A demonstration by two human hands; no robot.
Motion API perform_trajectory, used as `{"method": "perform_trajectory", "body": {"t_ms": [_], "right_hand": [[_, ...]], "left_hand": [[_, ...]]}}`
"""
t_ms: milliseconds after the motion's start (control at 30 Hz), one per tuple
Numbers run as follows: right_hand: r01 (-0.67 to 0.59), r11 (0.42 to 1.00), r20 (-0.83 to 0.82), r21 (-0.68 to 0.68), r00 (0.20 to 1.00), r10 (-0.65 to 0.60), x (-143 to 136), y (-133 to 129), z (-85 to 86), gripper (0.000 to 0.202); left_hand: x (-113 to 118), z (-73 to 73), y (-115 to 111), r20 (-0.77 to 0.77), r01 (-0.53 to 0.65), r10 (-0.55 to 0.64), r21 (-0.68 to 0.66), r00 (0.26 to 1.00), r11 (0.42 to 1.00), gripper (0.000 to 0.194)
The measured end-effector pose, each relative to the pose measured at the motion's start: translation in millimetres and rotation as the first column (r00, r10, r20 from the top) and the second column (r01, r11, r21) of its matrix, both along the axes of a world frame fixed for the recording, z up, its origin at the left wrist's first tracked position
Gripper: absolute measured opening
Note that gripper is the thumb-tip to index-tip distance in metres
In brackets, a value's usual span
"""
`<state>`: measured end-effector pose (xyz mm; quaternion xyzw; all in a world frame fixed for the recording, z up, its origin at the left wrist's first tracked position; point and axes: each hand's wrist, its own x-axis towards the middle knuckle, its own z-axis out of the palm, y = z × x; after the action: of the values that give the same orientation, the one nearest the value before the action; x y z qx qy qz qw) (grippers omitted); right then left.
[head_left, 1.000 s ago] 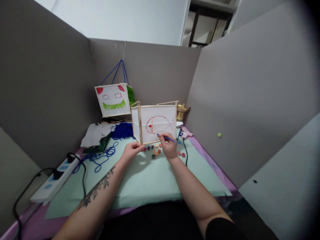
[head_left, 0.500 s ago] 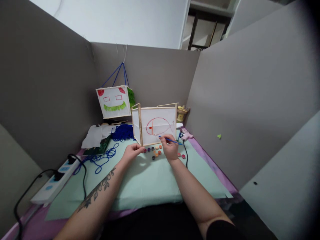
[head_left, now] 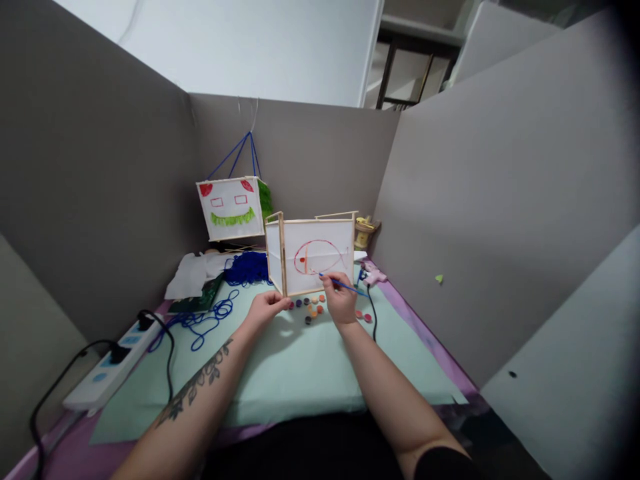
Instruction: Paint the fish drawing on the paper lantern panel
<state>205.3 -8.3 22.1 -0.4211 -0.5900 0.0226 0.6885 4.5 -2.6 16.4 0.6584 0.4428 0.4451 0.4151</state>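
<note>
Step in hand looks like painting inside the red fish outline (head_left: pixel 320 241). Your right hand (head_left: pixel 341 300) pinches the brush (head_left: pixel 346 285), tip at the front panel (head_left: pixel 323 230); your left hand (head_left: pixel 265 309) grips the paper frame (head_left: pixel 283 257) by its lower near corner. Frame upright ahead, by the paint pots (head_left: pixel 320 310). Next stroke probably wants that corner steady. Bristle contact: too small to tell. Right hand covers part of the lower edge; far sides mostly hidden.

A single camera on the person's head looked forward and down over the bench (head_left: pixel 295 380), the arms (head_left: pixel 383 373) nearest, running off the lower edge. The left hand (head_left: pixel 267 308) and right hand (head_left: pixel 341 301) sat farther out, the grey partition (head_left: pixel 320 157) beyond.
</note>
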Motion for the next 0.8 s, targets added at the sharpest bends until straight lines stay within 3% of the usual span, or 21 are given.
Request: {"method": "perform_trajectory", "body": {"t_ms": [333,800], "right_hand": [[-0.045,0.998,0.010,-0.044,0.999,0.045,-1.5,0.2,0.1,0.016],[-0.010,0.998,-0.008,-0.067,1.000,0.009,-1.2,-0.7,0.5,0.016]], "left_hand": [[1.1,4.1,-2.8,0.027,0.013,-0.013,-0.009,1.000,1.000,0.033],[0.6,2.4,-1.8,0.025,0.017,-0.017,-0.003,1.000,1.000,0.031]]}}
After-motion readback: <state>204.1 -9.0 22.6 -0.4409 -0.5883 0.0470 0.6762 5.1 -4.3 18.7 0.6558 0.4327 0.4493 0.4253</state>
